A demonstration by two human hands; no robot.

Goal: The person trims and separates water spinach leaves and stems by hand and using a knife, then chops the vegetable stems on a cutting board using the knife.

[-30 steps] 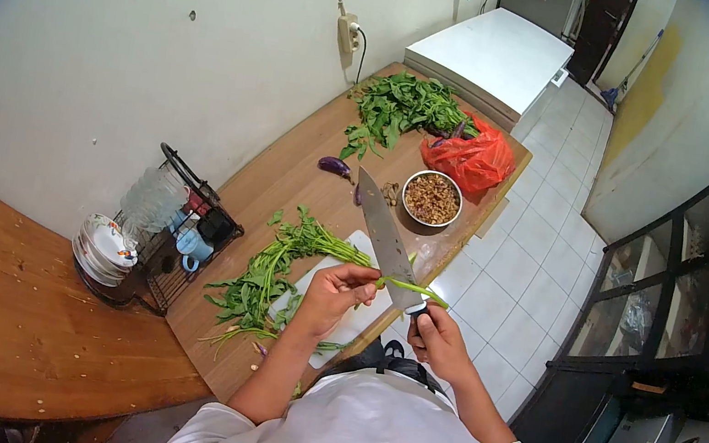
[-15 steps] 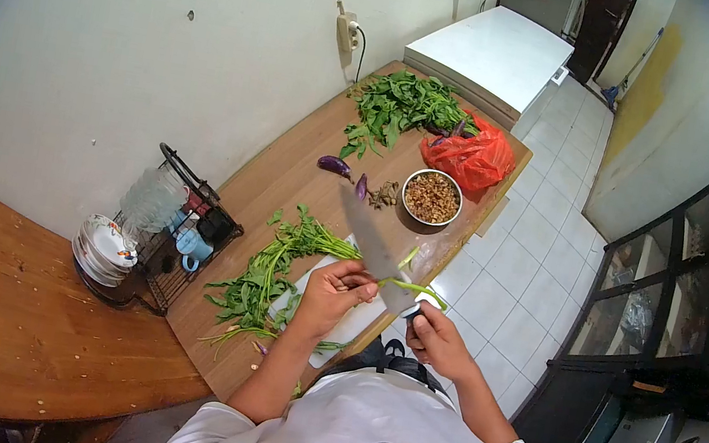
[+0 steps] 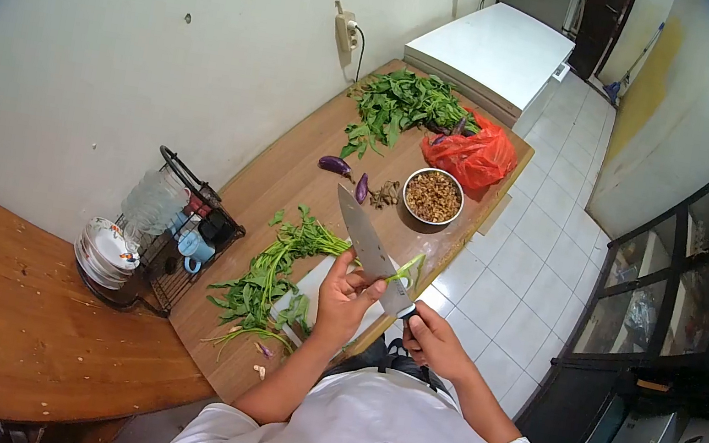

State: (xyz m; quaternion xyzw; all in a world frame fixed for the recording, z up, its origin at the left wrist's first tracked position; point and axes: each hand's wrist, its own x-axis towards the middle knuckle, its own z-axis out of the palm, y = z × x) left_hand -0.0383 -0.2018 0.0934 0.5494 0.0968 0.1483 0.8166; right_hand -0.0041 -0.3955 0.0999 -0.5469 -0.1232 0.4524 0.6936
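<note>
My right hand [image 3: 436, 338] is wrapped around the dark handle of a kitchen knife [image 3: 365, 236], its wide blade angled up and left over the table edge. Close against the blade, my left hand [image 3: 344, 302] has its fingers curled and thumb bent in. A green stem [image 3: 409, 270] sticks out past the blade from the left fingertips; the blade hides part of it. Below lies a white cutting board [image 3: 313, 287], partly covered by my left hand. Leafy greens [image 3: 269, 265] lie along the board's left side.
Farther up the wooden table [image 3: 292, 175] are small purple eggplants [image 3: 335, 165], a bowl of brown chopped pieces [image 3: 432, 197], a red plastic bag [image 3: 473, 157] and more leafy greens [image 3: 401, 104]. A dish rack [image 3: 186, 232] with cups and plates stands at the left.
My left hand has shifted slightly down and its fingers have opened a little. The green stem has swung from pointing right to pointing up. The knife stays in my right hand, nearly in place.
</note>
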